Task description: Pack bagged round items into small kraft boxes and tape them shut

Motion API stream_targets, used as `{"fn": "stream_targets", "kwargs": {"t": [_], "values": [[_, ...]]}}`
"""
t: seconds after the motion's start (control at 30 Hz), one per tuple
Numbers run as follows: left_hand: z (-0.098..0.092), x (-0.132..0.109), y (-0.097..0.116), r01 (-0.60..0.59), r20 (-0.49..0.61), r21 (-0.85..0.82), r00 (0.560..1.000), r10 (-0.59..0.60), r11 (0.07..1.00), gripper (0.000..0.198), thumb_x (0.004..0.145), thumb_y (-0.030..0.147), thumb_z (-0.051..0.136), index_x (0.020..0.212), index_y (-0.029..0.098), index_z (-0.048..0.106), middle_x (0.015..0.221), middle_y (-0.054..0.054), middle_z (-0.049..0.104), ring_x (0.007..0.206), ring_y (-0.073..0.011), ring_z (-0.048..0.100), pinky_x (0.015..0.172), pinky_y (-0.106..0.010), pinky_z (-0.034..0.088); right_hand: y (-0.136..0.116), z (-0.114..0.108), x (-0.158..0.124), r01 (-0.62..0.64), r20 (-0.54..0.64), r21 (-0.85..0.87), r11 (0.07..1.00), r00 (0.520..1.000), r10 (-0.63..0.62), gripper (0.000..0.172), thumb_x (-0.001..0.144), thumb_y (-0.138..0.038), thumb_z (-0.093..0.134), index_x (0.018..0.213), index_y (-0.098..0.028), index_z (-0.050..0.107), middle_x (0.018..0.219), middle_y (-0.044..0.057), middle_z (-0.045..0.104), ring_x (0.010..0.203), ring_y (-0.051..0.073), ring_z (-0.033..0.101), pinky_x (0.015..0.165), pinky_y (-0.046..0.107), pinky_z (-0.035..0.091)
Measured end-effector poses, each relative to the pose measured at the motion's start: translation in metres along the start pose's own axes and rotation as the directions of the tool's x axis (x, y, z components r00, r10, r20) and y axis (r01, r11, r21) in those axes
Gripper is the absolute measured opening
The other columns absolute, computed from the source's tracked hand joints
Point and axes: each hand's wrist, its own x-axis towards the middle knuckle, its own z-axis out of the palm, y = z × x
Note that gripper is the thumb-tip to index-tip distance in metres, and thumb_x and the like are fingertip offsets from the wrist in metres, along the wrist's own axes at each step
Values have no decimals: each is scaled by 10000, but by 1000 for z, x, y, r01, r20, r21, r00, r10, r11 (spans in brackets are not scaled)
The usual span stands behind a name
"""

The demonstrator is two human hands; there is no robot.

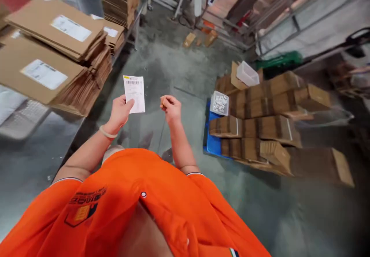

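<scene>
At the centre of the frame, the fingers of the right hand (pixel 173 110) mostly hide a small orange-brown object (pixel 163 104). To its left, the thumb of the left hand (pixel 119 112) covers part of a paper slip (pixel 136 89), whose fine print is too small to read. The left edge cuts off the flattened cartons (pixel 75 72). Boxes (pixel 312 164) at lower right are blurred; the bottom edge crops the orange shirt (pixel 130 164).

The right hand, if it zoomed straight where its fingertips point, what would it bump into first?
Probably the printed paper in the left hand: the right hand has its fingertips aimed sideways toward it. Depth is unclear, so it might miss.
</scene>
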Motion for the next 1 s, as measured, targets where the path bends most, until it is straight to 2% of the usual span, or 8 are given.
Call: {"fn": "stream_targets", "kwargs": {"t": [0.2,0.33,0.5,0.6,0.7,0.87,0.93,1.0], "values": [[101,-14,-30,29,210,132,976,-57,991,307,702,355,849,954,181,821,968,-73,855,978,-305,815,858,-399,679,-5,-71,-43,-77,-136,75,994,987,87,440,722,-596,909,813,-191,764,662,-44,622,630,92,548,602,222,450],[160,-10,-48,90,353,176,924,-148,980,328,684,355,843,956,179,797,916,-68,834,943,-304,808,811,-388,663,-7,-126,-52,-55,-264,111,992,961,82,446,756,-613,891,818,-192,757,706,-16,679,708,117,649,626,213,448],[241,4,-77,146,465,242,850,-246,959,399,604,345,862,952,161,792,916,-73,827,936,-290,794,823,-374,638,9,-201,-48,-64,-422,203,977,895,146,381,761,-546,921,854,-203,785,769,6,751,766,140,699,638,210,460],[290,20,-106,202,507,233,810,-296,951,426,557,351,908,919,161,787,956,-81,842,925,-290,795,846,-384,640,25,-261,-29,-38,-468,272,962,868,167,328,777,-487,934,835,-210,768,784,4,750,769,145,703,641,218,471],[337,44,-139,268,551,305,733,-399,914,462,545,360,954,934,166,796,940,-85,847,883,-287,799,808,-375,642,38,-330,-8,28,-525,345,938,835,168,331,808,-462,939,841,-216,719,750,-16,707,734,131,671,659,221,489],[422,79,-174,376,515,469,619,-593,799,565,446,365,1009,933,167,802,843,-63,831,706,-238,758,638,-314,600,34,-447,11,146,-606,475,868,769,203,361,884,-431,904,838,-237,603,576,-95,466,556,103,480,586,218,441],[464,84,-182,378,513,523,577,-636,764,558,433,386,1023,897,174,799,800,-51,817,655,-213,728,606,-300,582,29,-489,10,212,-673,480,851,712,202,366,876,-406,910,829,-238,588,550,-114,393,515,92,405,547,208,393],[509,83,-191,356,541,551,538,-647,755,534,442,395,1033,872,182,800,790,-42,812,648,-192,713,602,-281,572,29,-527,4,280,-763,443,852,616,194,396,855,-405,933,812,-235,578,558,-119,387,493,75,348,518,200,343]]}}
